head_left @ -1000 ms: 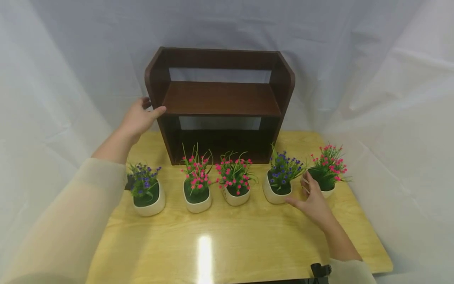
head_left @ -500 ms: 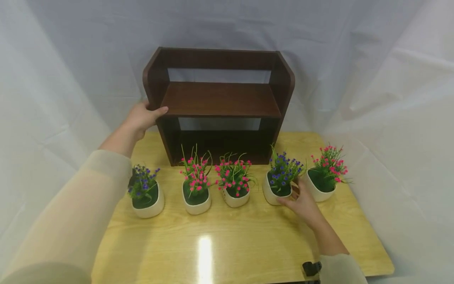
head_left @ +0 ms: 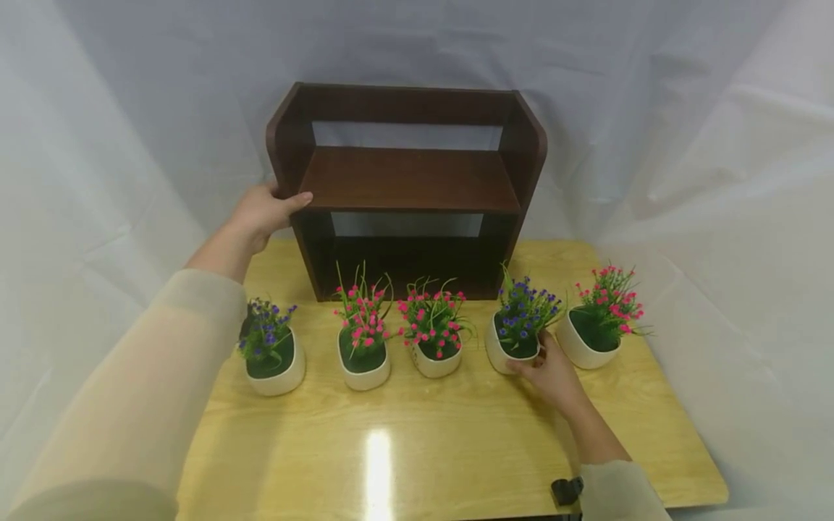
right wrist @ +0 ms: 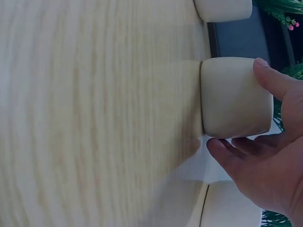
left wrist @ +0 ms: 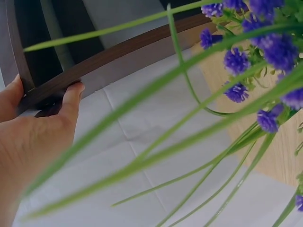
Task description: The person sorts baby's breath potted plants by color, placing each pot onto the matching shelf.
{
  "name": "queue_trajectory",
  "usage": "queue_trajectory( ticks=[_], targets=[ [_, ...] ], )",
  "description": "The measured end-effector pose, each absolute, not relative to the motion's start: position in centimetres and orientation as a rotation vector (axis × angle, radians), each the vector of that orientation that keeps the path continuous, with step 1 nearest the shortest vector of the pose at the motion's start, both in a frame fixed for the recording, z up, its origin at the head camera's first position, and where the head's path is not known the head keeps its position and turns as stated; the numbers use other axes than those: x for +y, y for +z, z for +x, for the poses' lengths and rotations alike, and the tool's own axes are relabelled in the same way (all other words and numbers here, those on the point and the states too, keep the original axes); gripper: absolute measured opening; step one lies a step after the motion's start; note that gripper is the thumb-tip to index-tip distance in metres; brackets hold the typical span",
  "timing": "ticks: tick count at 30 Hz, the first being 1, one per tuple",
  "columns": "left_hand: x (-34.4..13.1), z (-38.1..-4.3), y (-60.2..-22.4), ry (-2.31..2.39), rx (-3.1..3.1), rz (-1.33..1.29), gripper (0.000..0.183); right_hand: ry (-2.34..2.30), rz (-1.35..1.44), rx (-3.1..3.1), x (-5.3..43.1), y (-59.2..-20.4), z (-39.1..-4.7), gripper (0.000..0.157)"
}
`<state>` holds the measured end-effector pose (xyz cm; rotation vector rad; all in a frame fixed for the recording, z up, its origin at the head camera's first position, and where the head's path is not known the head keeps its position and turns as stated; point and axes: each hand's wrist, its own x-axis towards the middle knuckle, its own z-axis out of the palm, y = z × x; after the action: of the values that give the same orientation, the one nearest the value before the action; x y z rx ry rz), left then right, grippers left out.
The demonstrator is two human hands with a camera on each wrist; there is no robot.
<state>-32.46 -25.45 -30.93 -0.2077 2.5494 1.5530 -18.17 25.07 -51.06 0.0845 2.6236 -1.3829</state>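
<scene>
A dark brown two-tier wooden shelf (head_left: pixel 410 179) stands upright at the back of the table. My left hand (head_left: pixel 259 215) grips its left side panel, thumb over the front edge; the left wrist view shows fingers on both faces of the panel (left wrist: pixel 54 90). In front of the shelf's right end is a white pot (head_left: pixel 499 351) of purple-blue flowers. My right hand (head_left: pixel 552 376) holds this pot at its right side. The right wrist view has the thumb on the rim of the white pot (right wrist: pixel 236 97) and the other fingers along its side; the pot rests on the table.
Other white pots stand in the same row: pink flowers at far right (head_left: pixel 593 347), two pink ones (head_left: pixel 365 378) (head_left: pixel 436 365) in the middle, and purple flowers at far left (head_left: pixel 280 380), beside my left sleeve. A pale sheet (head_left: pixel 651 166) hangs around the wooden table (head_left: pixel 443 449).
My right hand has moved left from between the two right pots and taken hold of the purple-flowered pot. My left hand has closed onto the shelf's side panel.
</scene>
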Motion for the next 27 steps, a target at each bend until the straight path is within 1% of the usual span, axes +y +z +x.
queue_trajectory(
  ticks=[7, 12, 20, 27],
  targets=[
    [-25.2, -32.5, -30.5, 1.541, 2.549, -0.208, 0.106, -1.412, 0.104, 2.638, 24.9, -51.3, -18.6, 0.104],
    [-25.3, -32.5, -30.6, 1.531, 2.556, -0.215, 0.104, -1.494, 0.073, 2.624, 24.4, -50.5, -18.7, 0.101],
    [-25.4, -32.4, -30.7, 1.562, 2.545, -0.197, 0.098, -1.488, -0.044, 2.754, 23.0, -46.9, -18.9, 0.093],
    [-25.2, -32.5, -30.8, 1.567, 2.554, -0.194, 0.095, -1.545, -0.075, 2.817, 21.3, -43.5, -19.3, 0.099]
  ],
)
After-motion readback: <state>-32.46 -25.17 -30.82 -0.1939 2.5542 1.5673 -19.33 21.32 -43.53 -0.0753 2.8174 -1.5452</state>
